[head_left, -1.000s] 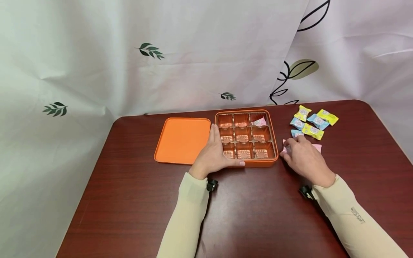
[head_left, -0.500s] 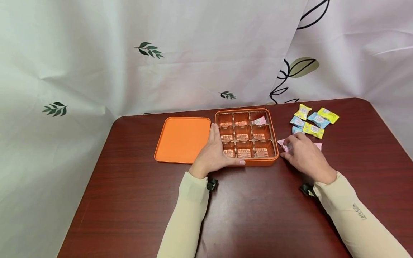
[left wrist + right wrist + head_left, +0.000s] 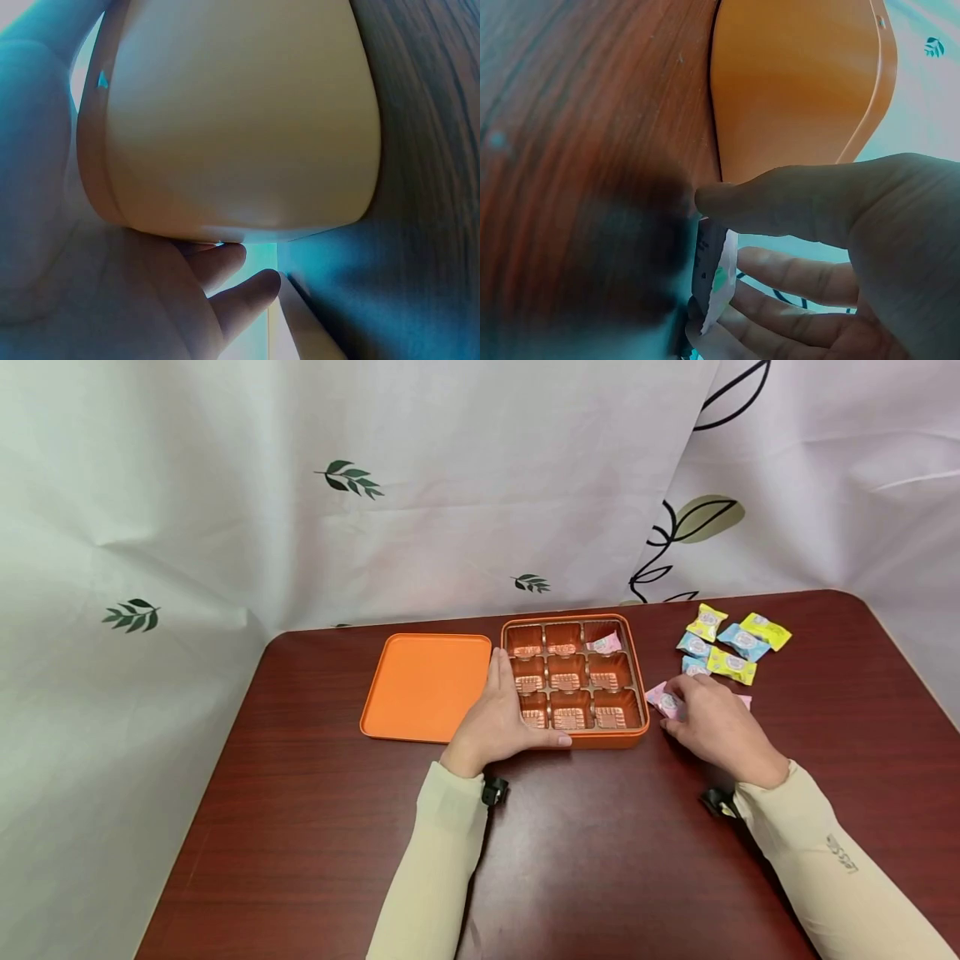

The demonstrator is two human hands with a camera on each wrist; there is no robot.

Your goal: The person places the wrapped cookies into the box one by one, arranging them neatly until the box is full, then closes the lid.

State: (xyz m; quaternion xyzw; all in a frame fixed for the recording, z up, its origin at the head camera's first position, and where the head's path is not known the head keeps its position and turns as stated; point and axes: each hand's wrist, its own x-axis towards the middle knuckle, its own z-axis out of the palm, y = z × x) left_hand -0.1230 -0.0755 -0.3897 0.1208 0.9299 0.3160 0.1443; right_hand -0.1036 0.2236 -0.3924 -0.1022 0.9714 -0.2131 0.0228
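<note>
My left hand rests against the near left corner of an orange box, fingers straight along its left side and thumb along the front wall. The left wrist view shows the box wall close beside the palm. A brown divided tray fills the box, with a pink wrapped candy in its far right compartment. Right of the box, my right hand pinches another pink wrapped candy low over the table. In the right wrist view, the candy's wrapper shows between thumb and fingers.
An orange lid lies left of the box. Beyond my right hand are several yellow and blue candies, including a yellow one and a blue one. A pink wrapper end shows behind the hand. A patterned curtain hangs behind the table.
More of the pink candy at my right fingertips now shows, and its end reaches closer to the box. My right hand has shifted slightly; the left hand stays against the box.
</note>
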